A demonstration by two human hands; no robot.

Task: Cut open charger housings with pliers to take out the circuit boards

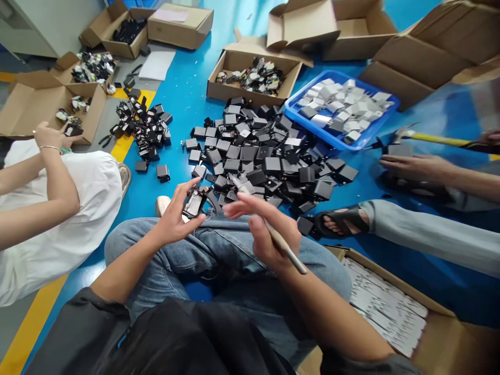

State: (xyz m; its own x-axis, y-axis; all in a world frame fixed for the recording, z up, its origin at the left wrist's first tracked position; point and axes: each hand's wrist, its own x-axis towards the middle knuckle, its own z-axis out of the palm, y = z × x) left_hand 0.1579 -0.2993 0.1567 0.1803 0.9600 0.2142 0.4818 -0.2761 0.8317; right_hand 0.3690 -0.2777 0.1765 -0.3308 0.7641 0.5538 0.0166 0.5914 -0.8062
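My left hand [176,216] is closed round a small black charger casing [194,202], held above my crossed legs in jeans. My right hand [265,224] grips a small hammer [269,229] by its wooden handle, with the metal head pointing toward the casing. Just beyond my knees, a big pile of black charger casings [265,151] lies on the blue floor.
A blue tray [297,112] holds grey plates. Open cardboard boxes stand at the back, and one with white parts [441,333] sits at my right. A person in white sits at left. Another person's hand [414,166], hammer [433,138] and sandalled foot [339,221] are at right.
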